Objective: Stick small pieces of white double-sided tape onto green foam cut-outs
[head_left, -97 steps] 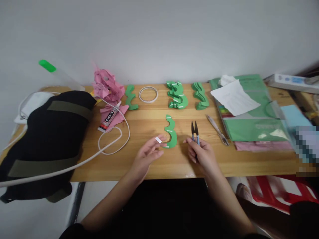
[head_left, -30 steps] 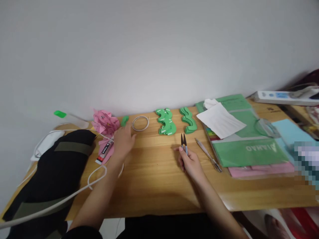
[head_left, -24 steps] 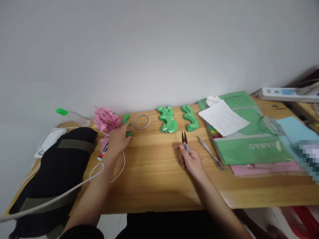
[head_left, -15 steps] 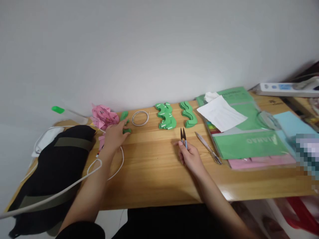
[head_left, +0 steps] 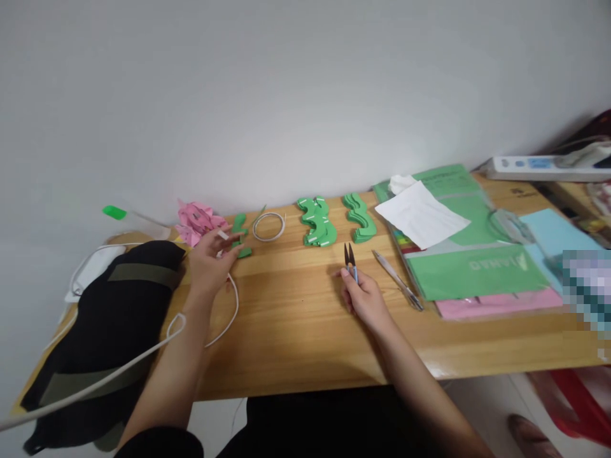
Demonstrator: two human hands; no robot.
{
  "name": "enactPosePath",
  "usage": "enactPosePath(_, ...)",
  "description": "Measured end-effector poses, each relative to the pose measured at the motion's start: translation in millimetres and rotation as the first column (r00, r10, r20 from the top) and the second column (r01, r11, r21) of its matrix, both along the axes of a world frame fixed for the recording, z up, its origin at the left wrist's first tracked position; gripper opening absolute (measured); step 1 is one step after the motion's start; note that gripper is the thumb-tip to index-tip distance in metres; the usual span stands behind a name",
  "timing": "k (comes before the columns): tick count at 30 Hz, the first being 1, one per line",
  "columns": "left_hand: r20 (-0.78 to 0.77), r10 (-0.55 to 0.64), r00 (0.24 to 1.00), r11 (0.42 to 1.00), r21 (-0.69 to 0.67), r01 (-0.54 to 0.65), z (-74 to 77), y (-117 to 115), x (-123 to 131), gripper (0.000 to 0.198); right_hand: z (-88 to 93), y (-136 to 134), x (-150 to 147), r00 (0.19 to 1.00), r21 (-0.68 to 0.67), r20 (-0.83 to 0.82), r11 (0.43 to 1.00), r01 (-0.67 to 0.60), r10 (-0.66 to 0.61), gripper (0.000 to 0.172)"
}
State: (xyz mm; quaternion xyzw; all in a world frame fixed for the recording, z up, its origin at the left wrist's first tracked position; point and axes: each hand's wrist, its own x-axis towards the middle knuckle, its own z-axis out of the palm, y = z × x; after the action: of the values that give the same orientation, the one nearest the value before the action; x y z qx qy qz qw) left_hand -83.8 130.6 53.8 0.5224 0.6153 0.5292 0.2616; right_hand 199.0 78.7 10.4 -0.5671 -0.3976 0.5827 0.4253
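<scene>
My left hand (head_left: pixel 210 254) hovers over the left of the table, just beside a curvy green cutout (head_left: pixel 244 252) and in front of crumpled pink paper (head_left: pixel 198 219). Its thumb and forefinger are apart, and a small white bit (head_left: pixel 223 235) shows by the fingers; whether it is held I cannot tell. Held in my right hand (head_left: pixel 363 297) are thread snips (head_left: pixel 351 261), dark blades pointing away from me and parted. Beyond them stand two stacks of wavy green cutouts: the left stack (head_left: pixel 316 222) bears white strips, while the right stack (head_left: pixel 360 219) shows none.
A coiled white cable (head_left: pixel 268 227) lies between the green pieces. Right of the snips are a pen (head_left: pixel 397 280), a white sheet (head_left: pixel 422 213) and green paper packs (head_left: pixel 482 273). A black cloth item (head_left: pixel 112 312) covers the left edge, with a loose white cable (head_left: pixel 236 305) nearby.
My left hand has drawn back slightly from the green cutout, and its fingers have come closer together. A thin green tip now shows beside the coiled cable. My right hand stays nearly still with the snips.
</scene>
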Motion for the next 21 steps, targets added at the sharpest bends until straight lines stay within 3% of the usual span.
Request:
enactPosePath(3, 0.258, -0.012, 0.966, 0.996, 0.094, -0.012, 1.7, -19, 27, 0.046, 3.4, -1, -1, 1.0, 0.012, -0.014, 1.0, 0.004, -0.004, 0.06)
enactPosePath(5, 0.382, -0.07, 0.922, 0.996, 0.076, 0.045, -3.3, -35, 51, 0.044, 8.1, -4, -5, 0.997, 0.0, -0.072, 0.999, -0.04, 0.04, 0.057)
enactPosePath(9, 0.457, -0.158, 0.875, 0.981, -0.032, 0.194, -20.5, -68, 95, 0.039, 18.1, -19, -21, 0.964, -0.067, -0.223, 0.984, -0.163, 0.145, 0.052)
enactPosePath(13, 0.505, -0.178, 0.844, 0.957, -0.11, 0.268, -33.1, -92, 109, 0.038, 19.8, -35, -34, 0.96, -0.139, -0.281, 0.989, -0.051, 0.01, 0.048)
enactPosePath(17, 0.427, -0.223, 0.877, 0.94, -0.144, 0.309, -38.4, -104, 101, 0.035, 14.0, -41, -34, 0.957, -0.174, -0.289, 0.985, -0.015, -0.037, 0.048)
enactPosePath(21, 0.162, -0.232, 0.959, 0.962, -0.109, 0.251, -35.4, -113, 96, 0.03, 10.5, -45, -34, 0.976, -0.131, -0.217, 0.991, 0.006, -0.035, 0.047)
